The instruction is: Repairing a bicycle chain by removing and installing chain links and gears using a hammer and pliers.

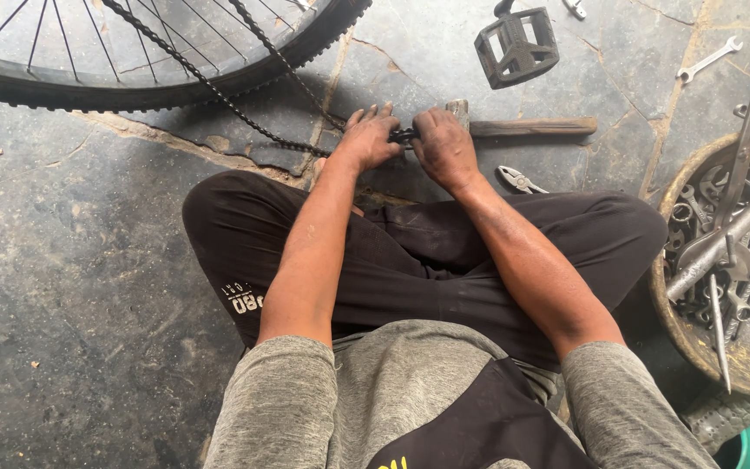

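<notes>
I sit cross-legged on a stone floor. My left hand (366, 137) and my right hand (441, 143) are side by side in front of my knees, both closed on a black bicycle chain (219, 94). A short stretch of chain shows between them. From my left hand the chain runs up and left to the bicycle wheel (145, 87) at the top left. A hammer with a wooden handle (531, 127) lies on the floor just beyond my right hand.
A black bicycle pedal (516, 48) lies at the top centre. Pliers (518, 181) rest by my right knee. A round basket (683, 326) of wrenches and metal tools stands at the right. A spanner (710, 59) lies at the top right.
</notes>
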